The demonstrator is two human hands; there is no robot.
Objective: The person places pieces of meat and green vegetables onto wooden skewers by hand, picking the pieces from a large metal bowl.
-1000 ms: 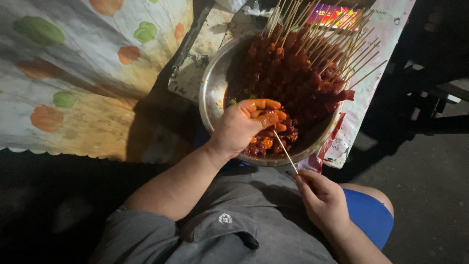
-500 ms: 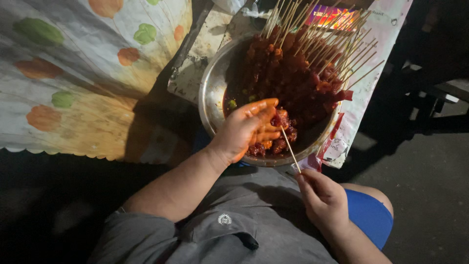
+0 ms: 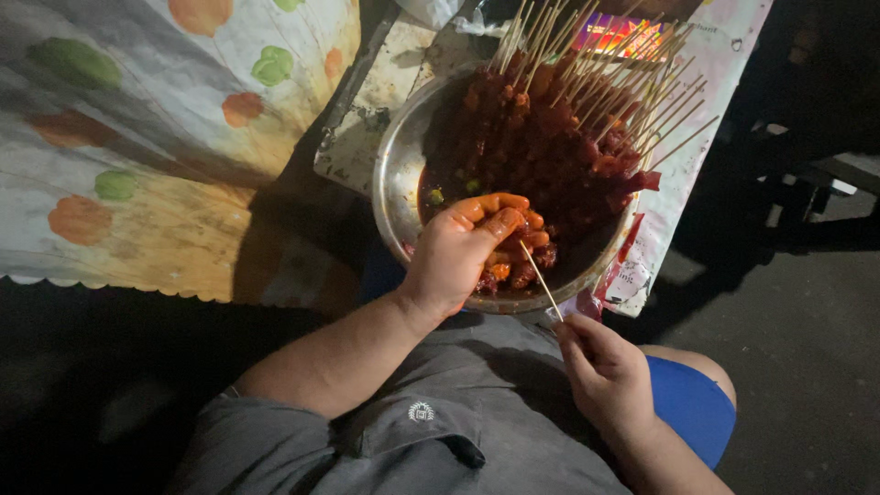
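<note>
Two hands work one bamboo skewer (image 3: 541,280); the right hand (image 3: 605,367) pinches its lower end, and its tip has slid closer into the marinated meat pieces (image 3: 513,261) gripped by the left hand (image 3: 463,247) inside the steel bowl (image 3: 394,183); threading looks under way.

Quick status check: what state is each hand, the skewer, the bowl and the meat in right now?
Left hand: in the bowl, sauce-coated fingers closed on meat pieces.
Right hand: outside the bowl, pinching the skewer's end.
Skewer: bare along its visible length, tip up at the left fingers.
Metal bowl: upright, nearly full.
Finished skewers: loaded, piled at the far side, sticks fanning outward.
Loose meat: sauced, unskewered, near rim.
</note>
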